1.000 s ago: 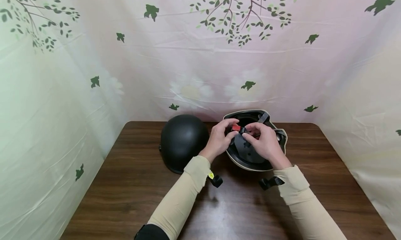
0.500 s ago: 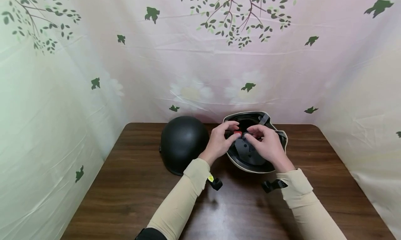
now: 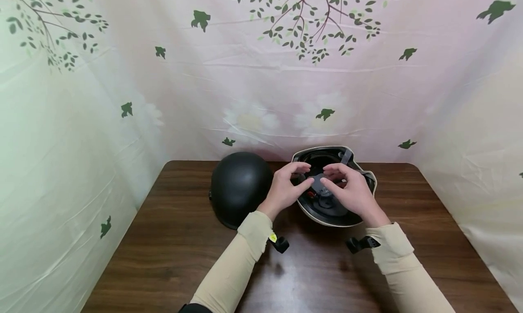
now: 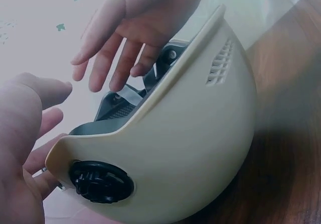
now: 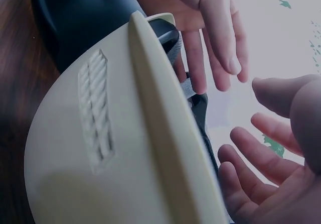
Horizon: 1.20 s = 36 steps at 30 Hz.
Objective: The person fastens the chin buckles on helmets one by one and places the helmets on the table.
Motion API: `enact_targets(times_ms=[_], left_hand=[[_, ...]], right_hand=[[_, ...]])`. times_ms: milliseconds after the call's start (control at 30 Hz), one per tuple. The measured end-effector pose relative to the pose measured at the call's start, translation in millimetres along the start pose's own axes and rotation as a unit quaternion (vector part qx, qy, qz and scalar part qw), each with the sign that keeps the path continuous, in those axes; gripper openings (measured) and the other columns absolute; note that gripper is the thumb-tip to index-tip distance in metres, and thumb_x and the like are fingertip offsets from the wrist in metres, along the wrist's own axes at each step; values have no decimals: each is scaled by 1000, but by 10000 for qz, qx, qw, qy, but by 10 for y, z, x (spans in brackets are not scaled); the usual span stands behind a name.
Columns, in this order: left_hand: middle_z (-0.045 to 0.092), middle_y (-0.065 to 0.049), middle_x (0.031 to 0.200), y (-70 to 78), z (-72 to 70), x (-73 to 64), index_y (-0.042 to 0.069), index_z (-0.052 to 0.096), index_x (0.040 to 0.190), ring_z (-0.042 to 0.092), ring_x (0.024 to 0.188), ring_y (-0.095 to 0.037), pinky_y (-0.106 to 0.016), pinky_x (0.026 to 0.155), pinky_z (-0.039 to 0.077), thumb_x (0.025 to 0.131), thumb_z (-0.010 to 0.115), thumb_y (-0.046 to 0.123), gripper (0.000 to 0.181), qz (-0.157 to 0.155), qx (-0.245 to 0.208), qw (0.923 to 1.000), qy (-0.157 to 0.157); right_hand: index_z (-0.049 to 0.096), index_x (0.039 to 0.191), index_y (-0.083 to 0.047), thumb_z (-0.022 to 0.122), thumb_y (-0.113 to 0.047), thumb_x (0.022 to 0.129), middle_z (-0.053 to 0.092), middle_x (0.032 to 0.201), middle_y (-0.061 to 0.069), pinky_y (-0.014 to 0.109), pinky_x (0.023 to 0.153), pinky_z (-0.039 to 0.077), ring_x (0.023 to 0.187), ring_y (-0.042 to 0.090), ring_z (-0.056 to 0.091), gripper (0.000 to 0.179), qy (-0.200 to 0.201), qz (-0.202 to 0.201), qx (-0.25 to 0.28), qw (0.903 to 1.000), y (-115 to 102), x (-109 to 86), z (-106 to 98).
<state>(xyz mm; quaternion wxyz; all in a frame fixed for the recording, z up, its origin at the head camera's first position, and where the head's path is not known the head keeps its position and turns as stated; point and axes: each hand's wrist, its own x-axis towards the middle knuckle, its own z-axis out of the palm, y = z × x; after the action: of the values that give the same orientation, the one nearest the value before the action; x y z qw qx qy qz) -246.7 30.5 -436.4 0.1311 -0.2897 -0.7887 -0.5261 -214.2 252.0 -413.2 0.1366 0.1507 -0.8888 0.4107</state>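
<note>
A cream helmet (image 3: 323, 223) lies upturned on the table, its black lining and straps facing up. Over its opening hover my left hand (image 3: 286, 186) and my right hand (image 3: 355, 192), thumbs near each other, fingers loosely bent, nothing held. A small red buckle piece (image 3: 311, 194) rests inside on the dark padding. From the left wrist, the helmet's outer shell (image 4: 195, 128) shows a black round knob (image 4: 102, 182) on its side. The right wrist view shows a ribbed vent (image 5: 96, 113) in the shell and both hands apart above the rim.
A matte black helmet (image 3: 241, 188) sits dome up to the left of the cream one. Both stand near the back edge of the brown wooden table (image 3: 171, 240). A printed curtain (image 3: 261, 90) hangs behind and at both sides.
Both hands held the red and black buckle between them a second ago. They have let it go, and it has dropped down inside the cream helmet. The hands stay above, fingers loosened.
</note>
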Motion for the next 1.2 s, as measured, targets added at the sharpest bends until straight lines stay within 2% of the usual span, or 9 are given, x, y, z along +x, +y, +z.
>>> enact_targets(times_ms=[200,467,600,733,867,1033,1133,1200], left_hand=[[72,-1,122,-21,-27,-82,13,71,128,67,114,-12,-34,101,56,96,80,19,34,88,84,9999,112],[72,-4,120,5,-37,-234,10,72,126,69,111,-21,-31,99,56,94,81,20,34,84,163,9996,200],[71,-4,120,-7,-54,-310,11,73,124,69,111,-24,-32,98,56,93,83,18,34,201,195,9993,249],[71,-3,120,-51,-68,-396,10,73,123,67,104,-22,-32,90,58,92,84,18,34,260,329,9985,356],[70,-4,121,-100,-75,-463,8,74,123,64,102,-23,-40,86,59,91,84,20,35,208,335,9983,440],[70,-6,122,-127,-80,-502,8,74,122,65,102,-27,-47,88,59,93,83,20,34,114,194,9987,450],[69,-7,120,-137,-84,-523,7,73,122,66,95,-28,-45,85,62,93,83,17,32,8,20,9990,447],[69,-7,119,-139,-90,-534,7,73,122,67,94,-25,-43,86,62,94,82,15,31,-107,-73,9990,439]], right_hand=[[68,128,-13,74,-26,100,74,117,8,33,79,58,98,11,69,32,12,-131,-2,9999,31,-14,9],[69,126,-8,75,-16,99,75,116,15,12,77,51,94,-1,64,29,380,-177,91,9991,48,-115,-143],[69,126,-7,75,-16,99,74,116,14,10,80,50,96,-6,62,29,586,-108,162,9981,42,-172,-206],[70,126,-4,75,-14,99,74,116,16,9,83,49,98,-8,62,29,834,-123,164,9963,49,-203,-269],[72,125,-4,75,-12,98,74,116,19,8,85,47,99,-9,60,29,1133,-148,79,9934,95,-204,-324],[74,122,-5,76,-17,98,73,119,16,10,86,44,103,-16,55,27,1485,105,-275,9885,154,-222,-377],[73,124,-6,75,-22,99,72,123,15,10,85,41,103,-17,51,30,1487,347,-455,9872,173,-251,-405],[71,128,-6,74,-25,100,71,127,15,10,85,39,111,-4,60,34,1365,451,-551,9881,187,-261,-420]])
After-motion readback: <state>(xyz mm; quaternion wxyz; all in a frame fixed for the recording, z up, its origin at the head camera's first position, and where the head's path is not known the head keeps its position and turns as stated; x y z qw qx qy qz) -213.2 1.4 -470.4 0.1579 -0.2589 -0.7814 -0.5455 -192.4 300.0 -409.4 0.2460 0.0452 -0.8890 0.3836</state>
